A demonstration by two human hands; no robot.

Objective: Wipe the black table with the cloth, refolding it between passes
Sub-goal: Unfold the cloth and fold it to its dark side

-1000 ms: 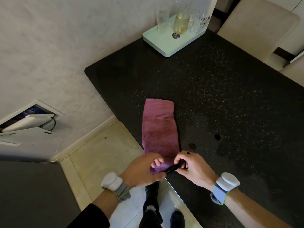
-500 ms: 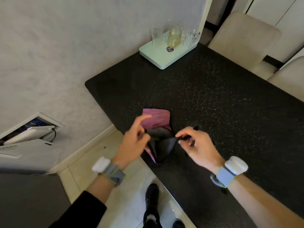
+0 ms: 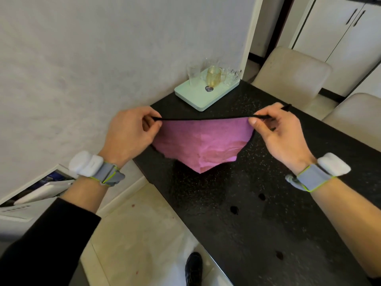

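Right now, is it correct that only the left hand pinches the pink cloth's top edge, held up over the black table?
Not quite: the head view shows both the left hand and the right hand pinching the top edge of the cloth, held up over the table.

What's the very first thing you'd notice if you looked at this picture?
The bright pink cloth jumps out first, stretched wide in the middle of the view and hanging over the black table. The left hand and the right hand each pinch one of its top corners. Behind it, at the table's far corner by the wall, a pale green tray holds some glasses.
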